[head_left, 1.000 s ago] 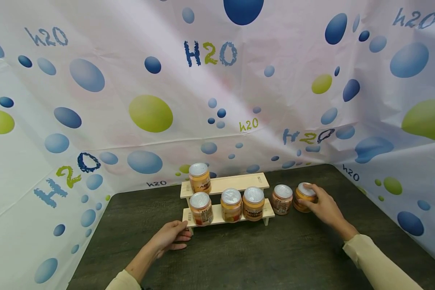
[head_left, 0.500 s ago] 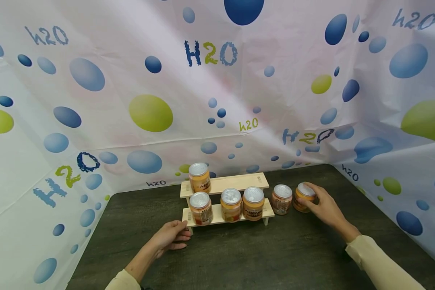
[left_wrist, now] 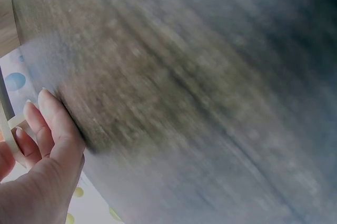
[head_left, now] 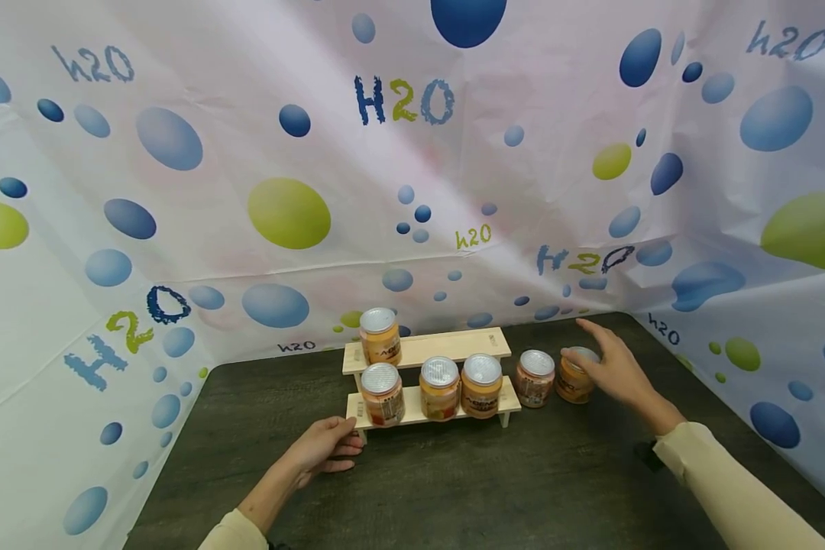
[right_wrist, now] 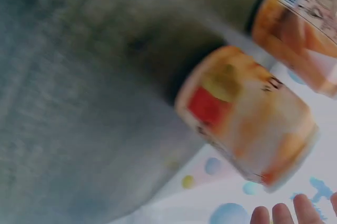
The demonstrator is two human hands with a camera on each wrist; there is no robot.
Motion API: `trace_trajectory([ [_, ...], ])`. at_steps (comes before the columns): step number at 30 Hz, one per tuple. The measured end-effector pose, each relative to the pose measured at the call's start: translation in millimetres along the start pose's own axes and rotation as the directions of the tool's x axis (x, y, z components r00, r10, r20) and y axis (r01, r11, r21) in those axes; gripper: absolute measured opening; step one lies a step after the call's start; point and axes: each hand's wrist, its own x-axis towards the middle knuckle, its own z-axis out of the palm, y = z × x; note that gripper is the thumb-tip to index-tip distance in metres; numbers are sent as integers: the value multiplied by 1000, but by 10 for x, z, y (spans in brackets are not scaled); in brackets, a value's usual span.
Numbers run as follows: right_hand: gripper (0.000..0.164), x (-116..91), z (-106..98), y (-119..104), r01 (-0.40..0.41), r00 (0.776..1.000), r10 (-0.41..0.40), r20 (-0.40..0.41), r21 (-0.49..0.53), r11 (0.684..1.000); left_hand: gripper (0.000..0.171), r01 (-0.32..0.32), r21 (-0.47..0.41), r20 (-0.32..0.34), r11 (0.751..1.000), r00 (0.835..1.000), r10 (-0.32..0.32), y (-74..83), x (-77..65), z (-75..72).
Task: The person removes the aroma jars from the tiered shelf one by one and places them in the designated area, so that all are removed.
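Observation:
My left hand [head_left: 321, 449] holds the left end of the two-step wooden stand [head_left: 447, 348], thumb at the board's edge and fingers below it. In the left wrist view its fingers [left_wrist: 60, 124] curl beside the pale wood. My right hand [head_left: 620, 376] is over the rightmost jar [head_left: 574, 387], thumb and fingers spread apart and holding nothing. That orange jar with a silver lid stands upright on the table; the hand covers part of its lid. The right wrist view has this jar [right_wrist: 242, 119] large, with the fingertips [right_wrist: 281, 214] apart from it.
A similar jar [head_left: 535, 380] stands on the dark table [head_left: 467, 481] between stand and rightmost jar. The lower step bears three jars, one left [head_left: 383, 397], two right [head_left: 440, 391]; the upper step bears one jar [head_left: 380, 340]. A printed sheet [head_left: 385, 168] rises behind.
My right hand has let go of the rightmost jar; its fingers have spread and lifted off the lid. The jar stays in place. The left hand has not moved.

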Motion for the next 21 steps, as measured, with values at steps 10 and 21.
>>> trace_trajectory([
  [10,77,243,-40,-444,87,994,-85,62,-32,996,41,1,-5,4,1000,1000,0,-3,-16,-10],
  [21,68,519,141,-1069,232,965,-237,110,61,971,40,-6,10,7,1000,1000,6,3,-21,-7],
])
